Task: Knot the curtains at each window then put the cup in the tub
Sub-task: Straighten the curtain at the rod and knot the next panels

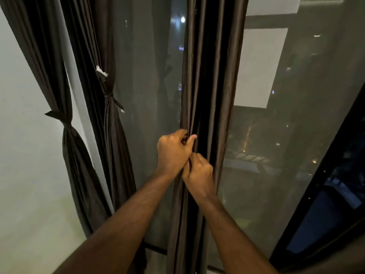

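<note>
Both forearms raised forward; left hand [173, 151] above, right hand [199, 173] just below, touching, fingers curled pinching.

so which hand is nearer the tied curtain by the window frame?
Left. The left hand grips the loose curtain on the side toward the tied curtain; the right hand sits lower, farther right.

A white wall [23, 155] stands at the left, and dark window glass [296, 135] at the right shows scattered city lights [182, 19].
</note>
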Tool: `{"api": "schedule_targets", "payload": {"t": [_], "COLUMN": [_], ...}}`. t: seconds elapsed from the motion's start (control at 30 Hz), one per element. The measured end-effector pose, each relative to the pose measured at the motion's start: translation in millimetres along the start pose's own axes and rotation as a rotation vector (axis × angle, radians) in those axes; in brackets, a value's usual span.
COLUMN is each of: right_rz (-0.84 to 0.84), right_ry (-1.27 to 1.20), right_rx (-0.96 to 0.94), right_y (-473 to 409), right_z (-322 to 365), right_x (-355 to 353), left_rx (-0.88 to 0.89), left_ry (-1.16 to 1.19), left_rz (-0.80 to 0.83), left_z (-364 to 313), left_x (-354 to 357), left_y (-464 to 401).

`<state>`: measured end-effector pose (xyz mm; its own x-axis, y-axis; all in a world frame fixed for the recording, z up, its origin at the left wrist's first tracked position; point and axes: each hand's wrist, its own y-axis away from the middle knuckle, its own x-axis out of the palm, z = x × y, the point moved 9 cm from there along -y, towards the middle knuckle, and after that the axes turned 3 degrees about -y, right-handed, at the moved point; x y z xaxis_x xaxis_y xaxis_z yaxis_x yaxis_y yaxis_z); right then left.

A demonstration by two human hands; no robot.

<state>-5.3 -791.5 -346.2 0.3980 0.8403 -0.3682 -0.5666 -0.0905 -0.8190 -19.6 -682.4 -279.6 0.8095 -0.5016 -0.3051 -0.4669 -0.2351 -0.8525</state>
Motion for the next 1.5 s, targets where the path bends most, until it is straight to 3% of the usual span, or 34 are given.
{"api": "schedule_targets", "payload": {"t": [0.1,0.27,0.43,0.57,0.67,0.77,1.23,1.43,1.5], "right_rz": [-0.018,-0.290,-0.261,-0.215,-0.240,-0.154,-0.167,-0.086,-0.165], "right_ry": [-0.013,-0.082,-0.009,0.096,0.113,0.192,0.108,-0.022,0.020], "right_rx": [0.015,0.129,0.329,0.206,0.219,0.111,0.119,0.088,0.056], "right_y": [-0.4,-7.8,-36.6,-39.7,-32.2,-31.8,-30.9,-29.1,-27.1], "right_z": [0.1,-21.6,-44.2,-21.9,-16.2,6.5,24.4,24.1,26.2], "right_x": [-5.8,-39.0,-26.5,-5.9,-0.4,21.6,49.3,46.4,28.0], "left_rx": [0.056,0.039,0.080,0.089,0.097,0.105,0.081,0.093,0.098], "left_ry": [-0.065,-0.052,-0.007,0.002,0.037,0.095,0.284,0.269,0.253], "left_rz": [-0.029,-0.030,0.025,0.053,0.078,0.100,0.175,0.155,0.156], "left_z": [-8.3,22.3,36.4,46.7,57.8,62.4,66.4,73.2,73.8], "left_x": [-0.6,-7.5,-9.4,-8.3,-5.6,-3.3,2.7,2.5,3.7], "left_y": [0.4,-6.6,-14.4,-20.8,-24.5,-26.1,-23.9,-26.8,-27.3]}}
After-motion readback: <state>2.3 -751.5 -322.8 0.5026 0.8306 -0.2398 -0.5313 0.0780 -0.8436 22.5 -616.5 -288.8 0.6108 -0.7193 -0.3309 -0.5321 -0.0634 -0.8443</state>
